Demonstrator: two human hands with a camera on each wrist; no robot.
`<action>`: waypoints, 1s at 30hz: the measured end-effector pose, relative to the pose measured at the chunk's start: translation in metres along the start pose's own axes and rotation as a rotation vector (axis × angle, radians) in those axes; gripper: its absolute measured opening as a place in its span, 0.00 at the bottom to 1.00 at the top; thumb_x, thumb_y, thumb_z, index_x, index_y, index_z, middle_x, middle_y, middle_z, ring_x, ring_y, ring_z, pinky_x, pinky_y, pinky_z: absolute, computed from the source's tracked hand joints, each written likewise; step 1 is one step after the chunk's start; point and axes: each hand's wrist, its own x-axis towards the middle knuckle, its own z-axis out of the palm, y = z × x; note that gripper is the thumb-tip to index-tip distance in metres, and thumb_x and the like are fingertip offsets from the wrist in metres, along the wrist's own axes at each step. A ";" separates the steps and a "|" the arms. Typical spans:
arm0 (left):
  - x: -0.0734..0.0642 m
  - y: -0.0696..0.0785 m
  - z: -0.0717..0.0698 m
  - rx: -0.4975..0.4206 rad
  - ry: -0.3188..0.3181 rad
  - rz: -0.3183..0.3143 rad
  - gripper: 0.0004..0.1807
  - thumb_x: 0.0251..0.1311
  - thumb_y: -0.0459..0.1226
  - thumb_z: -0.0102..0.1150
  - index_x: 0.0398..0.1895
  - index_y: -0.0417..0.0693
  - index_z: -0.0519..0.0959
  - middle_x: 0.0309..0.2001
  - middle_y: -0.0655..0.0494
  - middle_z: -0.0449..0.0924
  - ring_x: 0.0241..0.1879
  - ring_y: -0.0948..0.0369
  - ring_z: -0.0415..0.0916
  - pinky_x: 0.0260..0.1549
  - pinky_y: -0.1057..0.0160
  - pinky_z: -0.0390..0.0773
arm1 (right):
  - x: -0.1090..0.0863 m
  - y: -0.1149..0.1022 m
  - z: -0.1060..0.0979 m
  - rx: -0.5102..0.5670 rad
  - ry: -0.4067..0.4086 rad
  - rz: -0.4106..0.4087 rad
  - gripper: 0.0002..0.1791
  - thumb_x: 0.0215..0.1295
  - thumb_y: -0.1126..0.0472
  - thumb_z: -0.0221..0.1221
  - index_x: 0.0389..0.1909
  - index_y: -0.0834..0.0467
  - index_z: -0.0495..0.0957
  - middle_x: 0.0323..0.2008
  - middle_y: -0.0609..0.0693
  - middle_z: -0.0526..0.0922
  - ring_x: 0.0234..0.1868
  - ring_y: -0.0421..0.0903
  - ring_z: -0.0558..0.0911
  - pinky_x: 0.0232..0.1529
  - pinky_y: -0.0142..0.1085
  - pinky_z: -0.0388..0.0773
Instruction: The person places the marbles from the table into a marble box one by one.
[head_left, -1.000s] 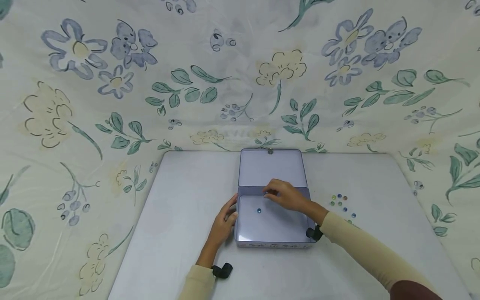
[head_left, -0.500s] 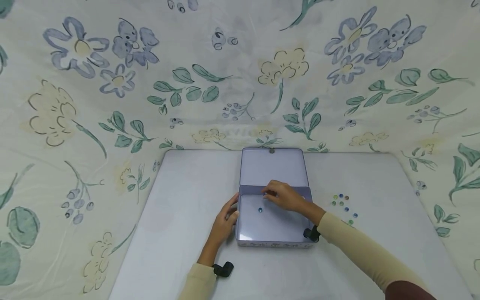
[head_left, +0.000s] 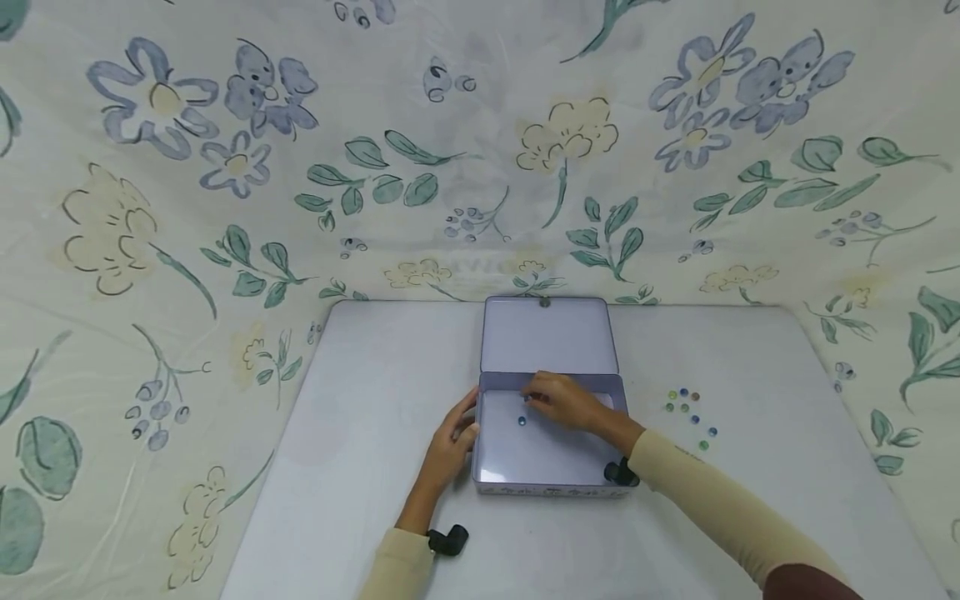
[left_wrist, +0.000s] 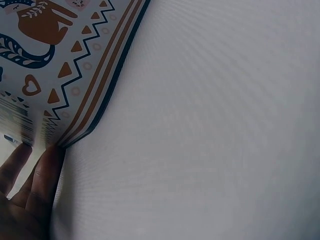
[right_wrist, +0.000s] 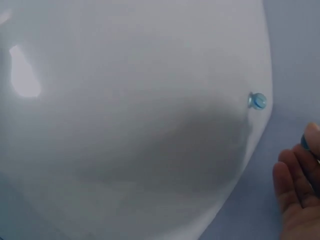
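Observation:
An open metal tin [head_left: 558, 460] lies on the white table, its hinged lid [head_left: 547, 337] tipped back. My left hand [head_left: 447, 450] rests along the tin's left wall; in the left wrist view its fingertips [left_wrist: 50, 155] touch the patterned outer side. Inside the tin, over the rear part of the floor, my right hand [head_left: 567, 403] pinches a blue glass marble [right_wrist: 304, 142] between thumb and fingers. Another blue marble [head_left: 522, 422] lies on the tin's floor, just in front of that hand. The right hand covers part of the tin's back wall.
Several green, blue and brown marbles [head_left: 684, 408] lie scattered on the table [head_left: 375, 392] right of the tin. A floral cloth [head_left: 480, 167] hangs behind the table and down both sides. The lid reaches the table's back edge.
My right hand has come slightly lower and nearer inside the tin, with its fingers drawn closer together. The left hand and the loose marble keep their places.

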 end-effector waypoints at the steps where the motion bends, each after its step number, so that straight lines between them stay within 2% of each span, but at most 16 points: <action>1: 0.000 0.000 0.000 -0.001 0.003 -0.003 0.31 0.73 0.40 0.48 0.76 0.76 0.59 0.75 0.54 0.63 0.67 0.41 0.70 0.48 0.47 0.84 | 0.000 0.001 0.002 0.006 0.004 -0.002 0.11 0.64 0.66 0.65 0.46 0.62 0.85 0.40 0.49 0.85 0.41 0.40 0.83 0.42 0.26 0.82; 10: 0.001 0.000 0.000 0.004 0.001 0.005 0.31 0.73 0.40 0.48 0.76 0.76 0.59 0.75 0.56 0.63 0.67 0.42 0.70 0.48 0.47 0.84 | -0.002 0.005 0.010 0.004 0.004 0.040 0.09 0.64 0.66 0.65 0.44 0.60 0.86 0.39 0.48 0.85 0.39 0.38 0.82 0.39 0.26 0.81; 18: 0.001 -0.001 0.000 0.005 0.009 0.007 0.31 0.73 0.39 0.48 0.76 0.76 0.59 0.75 0.57 0.63 0.67 0.42 0.70 0.48 0.48 0.84 | -0.002 0.007 0.012 0.013 -0.037 0.095 0.08 0.63 0.68 0.65 0.42 0.59 0.86 0.39 0.49 0.86 0.41 0.40 0.84 0.40 0.27 0.82; 30: -0.001 -0.003 0.003 -0.016 0.024 0.000 0.32 0.72 0.36 0.49 0.77 0.66 0.59 0.75 0.52 0.63 0.66 0.39 0.70 0.48 0.43 0.83 | -0.004 0.007 0.015 0.002 -0.064 0.111 0.08 0.61 0.68 0.66 0.41 0.58 0.87 0.40 0.50 0.87 0.44 0.44 0.85 0.44 0.31 0.83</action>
